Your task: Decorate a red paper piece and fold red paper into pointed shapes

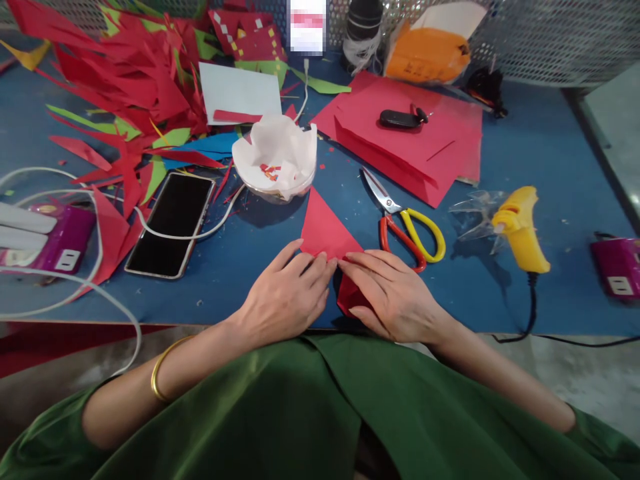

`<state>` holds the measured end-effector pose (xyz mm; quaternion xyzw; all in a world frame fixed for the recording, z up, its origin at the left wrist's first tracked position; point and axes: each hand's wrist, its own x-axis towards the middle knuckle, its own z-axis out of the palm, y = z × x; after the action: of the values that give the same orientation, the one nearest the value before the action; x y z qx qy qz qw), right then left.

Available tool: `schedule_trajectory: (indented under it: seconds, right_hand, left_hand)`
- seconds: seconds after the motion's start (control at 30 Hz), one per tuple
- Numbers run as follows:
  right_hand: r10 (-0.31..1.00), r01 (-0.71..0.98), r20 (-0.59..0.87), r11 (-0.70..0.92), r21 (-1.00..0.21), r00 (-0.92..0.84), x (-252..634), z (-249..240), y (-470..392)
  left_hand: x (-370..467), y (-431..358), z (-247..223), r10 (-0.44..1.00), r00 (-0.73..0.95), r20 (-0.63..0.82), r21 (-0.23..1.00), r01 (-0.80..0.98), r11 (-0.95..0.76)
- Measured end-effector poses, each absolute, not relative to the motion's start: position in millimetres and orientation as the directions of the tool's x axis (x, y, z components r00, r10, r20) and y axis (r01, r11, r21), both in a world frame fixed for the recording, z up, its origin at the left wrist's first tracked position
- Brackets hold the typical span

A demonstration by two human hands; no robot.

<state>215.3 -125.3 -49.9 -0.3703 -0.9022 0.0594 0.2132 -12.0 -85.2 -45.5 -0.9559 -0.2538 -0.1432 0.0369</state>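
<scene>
A sheet of red paper point(327, 227) lies folded at the front edge of the blue table, its pointed corner facing away from me. My left hand point(290, 290) presses on the paper from the left, fingers bent and fingertips along the fold. From the other side my right hand point(395, 293) grips the paper, fingers over the fold and thumb lower down by a raised red flap. The fingertips of both hands nearly meet. Scissors point(387, 203) with one red and one yellow handle lie just beyond my right hand, blades apart. Part of the paper is hidden under my hands.
A paper-lined bowl point(275, 157) holding small scraps stands ahead. Left are a phone point(173, 223), a white cable point(215, 227) and heaped red offcuts point(130, 73). Stacked red sheets point(370, 157) carry a black key fob point(400, 119). A yellow glue gun point(523, 230) stands right.
</scene>
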Motion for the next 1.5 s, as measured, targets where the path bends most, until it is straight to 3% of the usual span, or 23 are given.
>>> schedule_trajectory:
  seconds: [0.5,0.87,1.33,1.5]
  right_hand:
    - [0.658,0.669,0.392,0.732,-0.132,-0.643,213.5,-48.0,-125.7]
    - [0.656,0.66,0.402,0.736,-0.152,-0.639,213.5,-51.2,-125.7]
    - [0.662,0.654,0.407,0.734,-0.182,-0.629,213.6,-50.5,-123.7]
    - [0.705,0.654,0.39,0.704,-0.278,-0.592,213.9,-49.0,-123.0]
  left_hand:
    - [-27.0,-100.6,-42.9,0.575,0.77,0.276,-0.008,0.6,-0.8]
    - [-13.5,-94.0,-50.2,0.554,0.817,0.162,0.061,0.552,-0.832]
    - [-25.6,-96.4,-48.9,0.591,0.769,0.245,0.15,0.572,-0.807]
    - [-27.7,-95.0,-49.6,0.622,0.748,0.232,0.226,0.58,-0.782]
